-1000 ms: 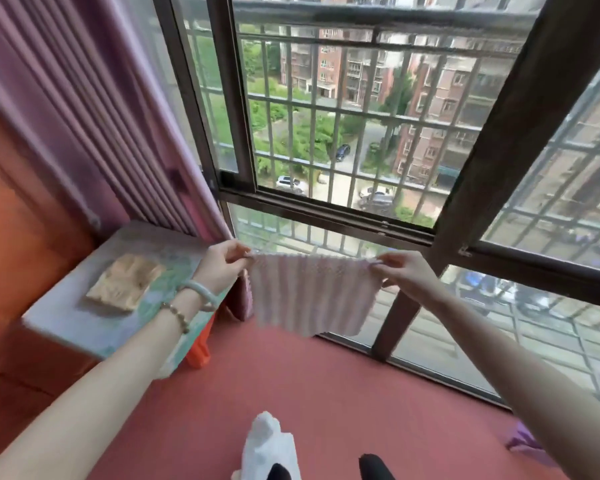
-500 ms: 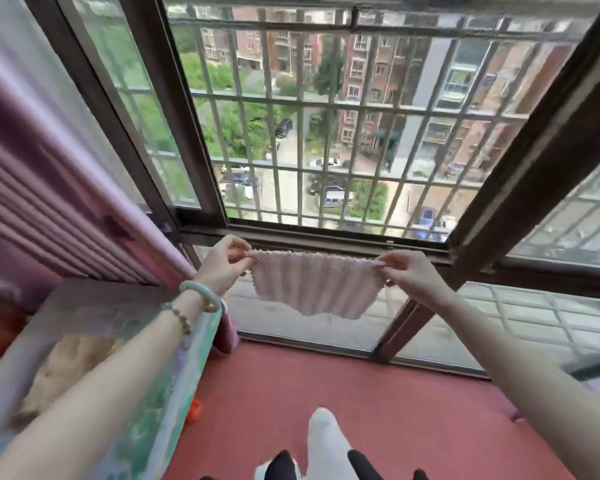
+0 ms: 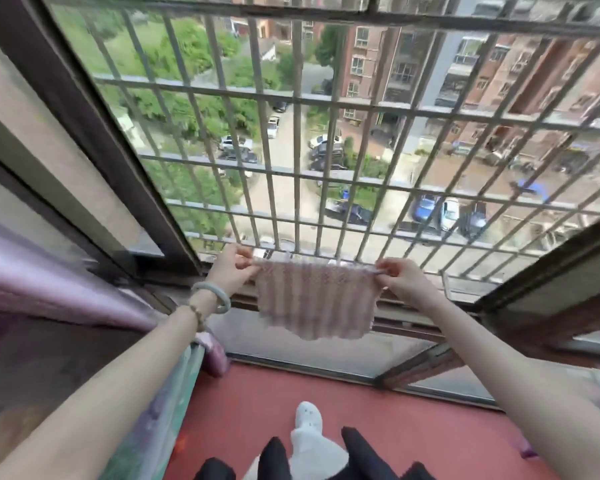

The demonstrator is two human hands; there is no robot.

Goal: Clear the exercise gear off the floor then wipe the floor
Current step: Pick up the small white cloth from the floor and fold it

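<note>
Head view, hands: the left hand pinched the top left corner of the cloth and the right hand pinched its top right corner, fingers curled on the fabric
Head view, cloth: it hung spread between both hands, just in front of the lowest rail of the window bars, well above the floor
Head view, gear: the near strip of red floor showed no exercise gear; a purple thing at the far right edge was too cropped to tell
Head view, wiping: the cloth was not on the floor, so I judged that no wiping was under way; whether it was finished or not yet begun could not be told
Head view, containers: no bin, bucket or basket showed, so there were no contents to report
</note>
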